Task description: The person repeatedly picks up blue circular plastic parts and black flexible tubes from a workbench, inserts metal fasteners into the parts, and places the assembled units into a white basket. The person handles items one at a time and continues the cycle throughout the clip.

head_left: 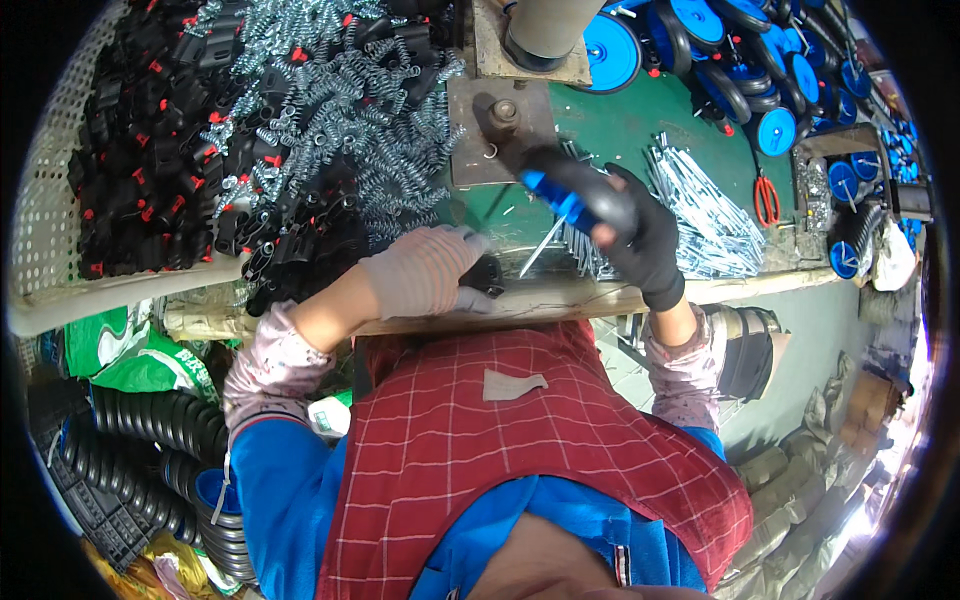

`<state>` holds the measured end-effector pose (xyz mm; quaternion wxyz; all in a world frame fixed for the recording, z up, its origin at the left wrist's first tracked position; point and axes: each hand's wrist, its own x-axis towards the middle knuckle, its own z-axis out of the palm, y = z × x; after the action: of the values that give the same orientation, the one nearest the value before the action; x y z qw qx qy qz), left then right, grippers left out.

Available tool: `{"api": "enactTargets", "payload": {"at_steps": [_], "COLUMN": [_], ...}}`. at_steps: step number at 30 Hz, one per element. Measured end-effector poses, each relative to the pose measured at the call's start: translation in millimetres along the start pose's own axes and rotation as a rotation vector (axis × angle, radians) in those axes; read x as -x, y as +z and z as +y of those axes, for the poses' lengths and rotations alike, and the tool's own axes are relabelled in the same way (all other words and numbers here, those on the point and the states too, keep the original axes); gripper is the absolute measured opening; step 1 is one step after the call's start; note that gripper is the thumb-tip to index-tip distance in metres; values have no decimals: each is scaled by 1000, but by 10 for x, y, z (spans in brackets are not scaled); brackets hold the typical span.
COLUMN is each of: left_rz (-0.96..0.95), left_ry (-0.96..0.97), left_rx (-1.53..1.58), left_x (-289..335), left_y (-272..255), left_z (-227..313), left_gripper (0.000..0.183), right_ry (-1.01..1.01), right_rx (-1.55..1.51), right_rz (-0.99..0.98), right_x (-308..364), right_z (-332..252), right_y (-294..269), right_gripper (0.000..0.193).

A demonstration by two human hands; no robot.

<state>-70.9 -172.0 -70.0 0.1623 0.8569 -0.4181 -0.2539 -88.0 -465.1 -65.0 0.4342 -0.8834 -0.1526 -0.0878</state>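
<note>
My right hand (pixel 648 245), in a black glove with bare fingertips, grips a wheel with a blue hub and black tyre (pixel 603 200). The wheel is tilted and smeared by motion. A thin metal rod (pixel 541 248) slants down from beneath it toward the bench edge; whether it sits in the hub I cannot tell. At the bench's front edge, my left hand (pixel 425 270) wears a pale striped glove. Its thumb and fingers close around a small black plastic part (pixel 488 275), mostly hidden by the glove.
Metal springs (pixel 330 120) and black plastic parts with red pieces (pixel 150 170) heap up at left. Loose metal rods (pixel 700 210) lie right of my right hand, near red-handled scissors (pixel 766 200). A bolted steel plate (pixel 495 130) and post (pixel 548 30) stand ahead; blue-hubbed wheels (pixel 776 131) pile up far right.
</note>
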Motion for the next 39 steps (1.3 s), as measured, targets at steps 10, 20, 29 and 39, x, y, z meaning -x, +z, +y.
{"api": "enactTargets", "payload": {"at_steps": [10,20,29,39], "left_rz": [380,424,277,603], "left_ry": [-317,-456,-300,-627], "left_rx": [795,1273,960,-540], "left_x": [-647,-877,-751,-798], "left_y": [-328,-456,-666,-2055], "left_z": [-247,-368,-393,-2321], "left_gripper": [53,54,44,24], "right_ry": [-115,266,-66,220], "right_rx": [-6,-465,-99,-105], "right_rz": [577,549,396,219], "right_x": [-188,-446,-554,-958], "right_z": [828,276,-35,778], "right_y": [419,634,809,80], "right_gripper": [25,50,75,42]}}
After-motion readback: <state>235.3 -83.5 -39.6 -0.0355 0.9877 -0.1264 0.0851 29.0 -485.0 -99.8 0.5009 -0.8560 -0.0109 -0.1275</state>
